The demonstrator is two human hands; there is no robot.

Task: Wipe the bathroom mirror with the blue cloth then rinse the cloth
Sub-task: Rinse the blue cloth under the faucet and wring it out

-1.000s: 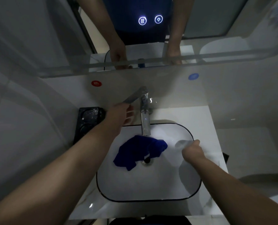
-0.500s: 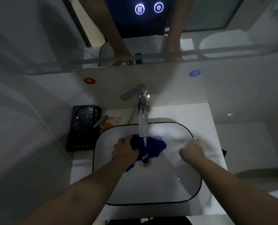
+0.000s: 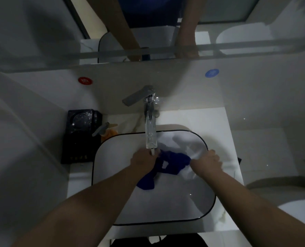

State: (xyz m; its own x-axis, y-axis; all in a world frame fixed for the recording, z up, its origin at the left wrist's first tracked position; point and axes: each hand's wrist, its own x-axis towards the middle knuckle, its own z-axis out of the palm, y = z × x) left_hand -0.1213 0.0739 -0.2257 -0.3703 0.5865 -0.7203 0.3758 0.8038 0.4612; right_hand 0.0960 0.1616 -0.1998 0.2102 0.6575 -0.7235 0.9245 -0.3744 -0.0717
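Blue cloth (image 3: 173,162) lies bunched in the white basin (image 3: 166,211), below the spout of the tap (image 3: 150,129), toward the far half of the bowl. My left hand (image 3: 144,161) grips the left end of the cloth, fingers curled round it; a tail of fabric trails out toward the near side under that hand. Water (image 3: 152,152) runs in a thin stream, landing right where my left hand meets the cloth. My right hand (image 3: 207,162) sits at the right end of the cloth, touching it, fingers curled; I cannot tell whether they actually pinch the fabric. Lever (image 3: 137,97) is swung out to the left. Black box (image 3: 81,136) stands on the counter left of the basin. Mirror (image 3: 41,32) on the far wall reflects both my forearms
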